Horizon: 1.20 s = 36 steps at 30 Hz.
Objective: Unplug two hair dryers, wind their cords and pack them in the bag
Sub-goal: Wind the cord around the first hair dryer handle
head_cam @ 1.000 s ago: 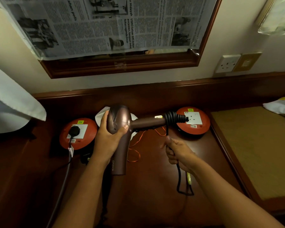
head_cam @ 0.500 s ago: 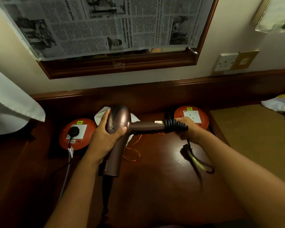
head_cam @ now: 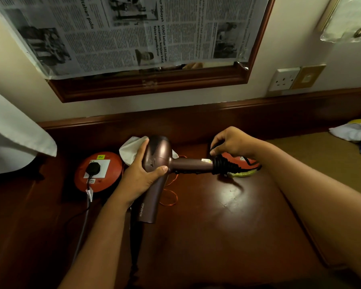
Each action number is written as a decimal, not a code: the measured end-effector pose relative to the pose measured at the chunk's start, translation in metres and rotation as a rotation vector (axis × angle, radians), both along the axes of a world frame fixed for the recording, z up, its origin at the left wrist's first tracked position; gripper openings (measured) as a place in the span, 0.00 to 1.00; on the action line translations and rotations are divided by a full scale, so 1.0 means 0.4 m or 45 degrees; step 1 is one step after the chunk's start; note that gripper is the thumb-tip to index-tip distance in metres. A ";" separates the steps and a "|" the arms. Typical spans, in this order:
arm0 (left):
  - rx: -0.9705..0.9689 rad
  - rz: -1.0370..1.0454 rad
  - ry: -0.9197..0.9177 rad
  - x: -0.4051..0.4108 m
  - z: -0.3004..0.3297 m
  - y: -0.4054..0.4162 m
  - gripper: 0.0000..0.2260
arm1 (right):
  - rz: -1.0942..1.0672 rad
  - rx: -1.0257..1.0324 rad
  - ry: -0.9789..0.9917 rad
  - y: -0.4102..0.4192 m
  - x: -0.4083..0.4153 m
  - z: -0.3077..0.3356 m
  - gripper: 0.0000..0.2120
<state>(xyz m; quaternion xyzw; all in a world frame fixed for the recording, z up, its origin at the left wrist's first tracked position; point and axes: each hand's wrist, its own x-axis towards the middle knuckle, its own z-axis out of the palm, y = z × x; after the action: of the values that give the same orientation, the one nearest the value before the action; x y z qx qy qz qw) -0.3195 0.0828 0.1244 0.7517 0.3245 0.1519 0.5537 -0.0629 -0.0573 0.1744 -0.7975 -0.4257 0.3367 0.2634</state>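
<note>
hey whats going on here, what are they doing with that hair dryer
A person is winding a hair dryer's cord. The left hand grips the body of the brown hair dryer above the wooden counter, while the right hand pinches the black cord and loops it around the end of the handle, where several turns already sit. Behind the right hand is an orange socket reel, mostly hidden. Another black plug is still in the orange socket reel on the left. No bag is clearly visible.
</note>
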 end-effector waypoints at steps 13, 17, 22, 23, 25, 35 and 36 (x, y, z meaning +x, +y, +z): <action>0.155 0.263 -0.110 0.022 -0.037 -0.044 0.38 | 0.077 0.073 -0.534 -0.054 -0.108 0.009 0.10; 0.194 0.351 -0.130 0.024 -0.039 -0.053 0.37 | -0.154 0.185 -0.248 -0.092 -0.169 -0.033 0.17; 0.220 0.390 -0.124 0.025 -0.046 -0.052 0.37 | -0.485 0.495 0.393 -0.118 -0.235 -0.106 0.10; 0.217 0.398 -0.131 0.025 -0.046 -0.053 0.37 | -0.513 0.501 0.484 -0.123 -0.239 -0.118 0.06; 0.215 0.406 -0.130 0.026 -0.045 -0.054 0.37 | -0.524 0.463 0.630 -0.134 -0.243 -0.143 0.06; 0.044 0.387 -0.191 0.030 -0.032 -0.063 0.35 | -0.524 0.374 1.170 -0.136 -0.218 -0.211 0.19; 0.026 0.384 -0.202 0.030 -0.028 -0.063 0.35 | -0.524 0.392 1.227 -0.130 -0.213 -0.216 0.17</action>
<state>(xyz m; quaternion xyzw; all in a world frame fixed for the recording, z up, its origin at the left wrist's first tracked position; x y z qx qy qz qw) -0.3075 0.0576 0.1130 0.6856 0.3874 0.2955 0.5409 -0.1483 -0.1094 0.0881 -0.5719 -0.1362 0.5395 0.6027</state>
